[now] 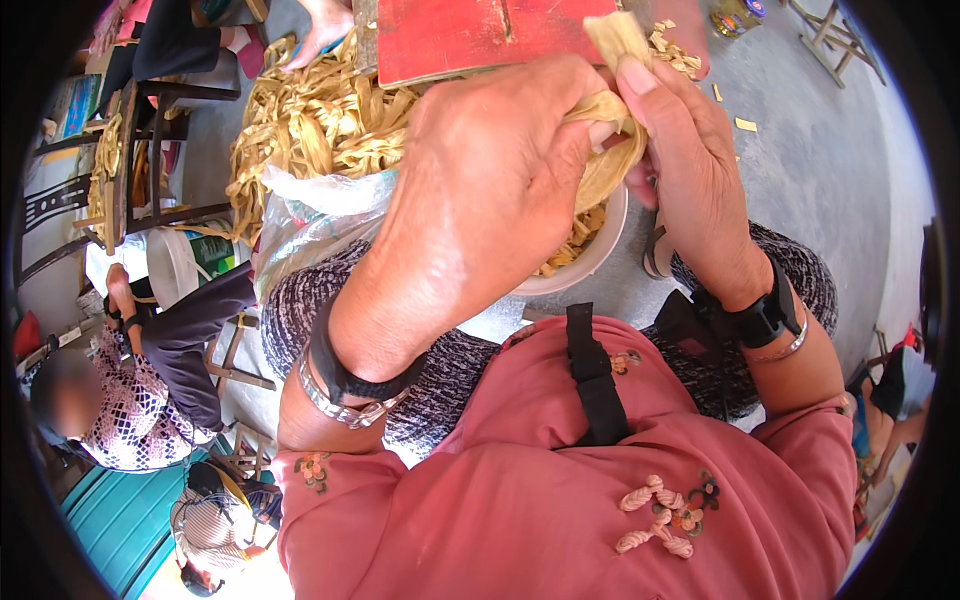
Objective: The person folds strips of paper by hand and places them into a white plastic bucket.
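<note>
Both of my hands are raised together in front of me, above a white bowl (616, 232). My left hand (502, 157) grips a tan, dried leaf-like strip (606, 176), part of which hangs in a fold below the fingers. My right hand (686, 150) pinches the strip between thumb and fingers, with a flat end (616, 36) standing up past the thumb. Under the hands the bowl holds short cut pieces (581, 240) of like material; my left hand hides much of it. A large heap of long tan strips (322, 127) lies left of my hands.
A red board (457, 37) lies ahead, with small cut pieces (675, 56) at its right. Clear plastic sheeting (322, 202) is by my left knee. A lidded jar (735, 16) stands at the upper right. Co-workers sit at the left near a white bucket (172, 266) and wooden frames.
</note>
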Motion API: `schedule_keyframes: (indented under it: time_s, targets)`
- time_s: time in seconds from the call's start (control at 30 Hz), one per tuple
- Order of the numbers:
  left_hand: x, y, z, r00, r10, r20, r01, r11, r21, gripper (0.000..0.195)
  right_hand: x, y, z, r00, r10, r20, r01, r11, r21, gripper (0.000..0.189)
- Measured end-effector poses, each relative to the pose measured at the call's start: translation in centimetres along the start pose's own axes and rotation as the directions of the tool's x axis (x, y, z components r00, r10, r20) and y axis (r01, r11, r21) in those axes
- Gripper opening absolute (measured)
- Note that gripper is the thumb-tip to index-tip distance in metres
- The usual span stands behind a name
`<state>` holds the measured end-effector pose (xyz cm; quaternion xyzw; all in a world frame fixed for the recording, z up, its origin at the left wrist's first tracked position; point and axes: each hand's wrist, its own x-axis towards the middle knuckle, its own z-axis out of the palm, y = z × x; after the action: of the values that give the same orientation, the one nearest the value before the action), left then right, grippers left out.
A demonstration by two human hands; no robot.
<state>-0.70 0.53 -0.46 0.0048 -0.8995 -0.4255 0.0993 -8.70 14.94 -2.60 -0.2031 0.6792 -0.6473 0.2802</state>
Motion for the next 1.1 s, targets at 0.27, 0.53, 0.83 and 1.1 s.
schedule_keyframes:
  time_s: [0.27,0.53,0.83,1.1]
  targets:
    - [0.4,0.2,0.1,0.895,0.419,-0.156,-0.391,0.903,0.180,0.027,0.6,-0.7,-1.4,0.943,0.012,0.333,-0.001,0.999,-0.032,0.042]
    - [-0.6,-2.1,-0.3,0.999,-0.031,0.016,0.035,0.838,-0.545,0.023,0.0,-0.1,-0.7,0.924,-0.324,0.203,0.352,0.928,-0.119,0.030]
    - [-0.1,0.1,-1.0,0.983,-0.142,0.118,0.183,0.663,-0.726,0.029,-0.3,-0.2,-1.2,0.899,-0.368,0.238,0.417,0.886,-0.203,0.030]
    - [0.7,-0.6,-0.2,0.984,-0.080,0.161,0.173,0.667,-0.725,0.036,-0.7,0.8,-1.4,0.949,-0.245,0.196,0.231,0.969,0.092,0.038]
